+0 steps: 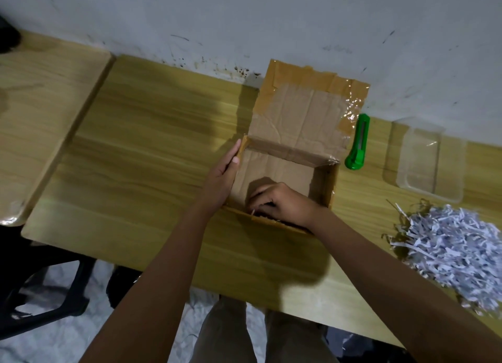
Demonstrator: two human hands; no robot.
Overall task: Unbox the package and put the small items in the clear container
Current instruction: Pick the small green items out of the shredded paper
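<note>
Box (282, 172) open at bench (135, 145) centre. Left hand (221, 177) flat, fingers together, steadying the nine o'clock wall. Right hand (282, 203) curled inside at six o'clock; grip contents hidden. Probably light, small: pinch gently. Container (426, 158) at three o'clock.

Light wood-grain worktop (141, 150), far edge against a stained white wall (271, 17). A second wood-grain panel (40, 112) sits just beside it on the left, narrow seam between. Directly on the worktop: open cardboard box (323, 183) near the centre, its taped flap (307, 112) leaning back toward the wall; green utility knife (358, 143) just right of the box; clear container (426, 158) further right, near the knife, looks empty; pile of white shredded paper (456, 254) with some brown strands at the right edge, in front of the container.
</note>
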